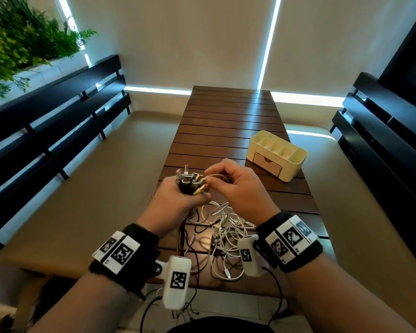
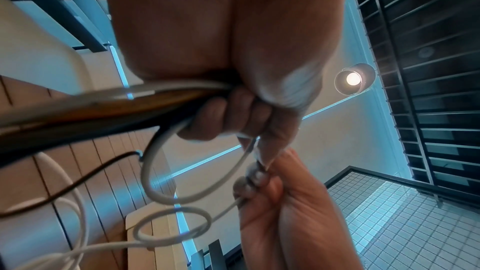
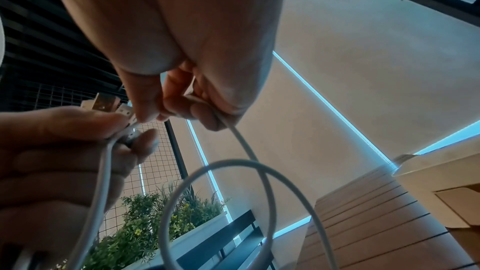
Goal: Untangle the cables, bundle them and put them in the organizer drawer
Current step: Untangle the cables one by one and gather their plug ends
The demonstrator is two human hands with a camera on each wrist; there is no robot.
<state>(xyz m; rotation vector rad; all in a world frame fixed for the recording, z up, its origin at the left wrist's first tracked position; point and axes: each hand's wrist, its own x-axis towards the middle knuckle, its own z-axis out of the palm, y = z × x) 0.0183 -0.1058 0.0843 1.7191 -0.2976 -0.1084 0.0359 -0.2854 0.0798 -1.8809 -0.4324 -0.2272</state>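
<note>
My left hand (image 1: 185,195) grips a bunch of cable plugs (image 1: 190,181), their metal ends sticking up above the fist. From it, white and dark cables hang down into a tangled pile (image 1: 222,233) on the wooden table (image 1: 228,131). My right hand (image 1: 228,179) pinches a white cable (image 3: 244,143) right beside the plugs. In the right wrist view that cable runs down into a loop (image 3: 215,208). The left wrist view shows my left hand (image 2: 233,114) curled round several cables, with white loops (image 2: 171,171) hanging below it. The cream organizer (image 1: 277,156) stands at the right, its drawer (image 1: 267,165) closed.
Dark slatted benches (image 1: 58,111) run along both sides of the narrow table. A planter with green foliage (image 1: 22,44) sits behind the left bench. Loose cable ends (image 1: 228,275) lie near the table's front edge, and some cables hang over it.
</note>
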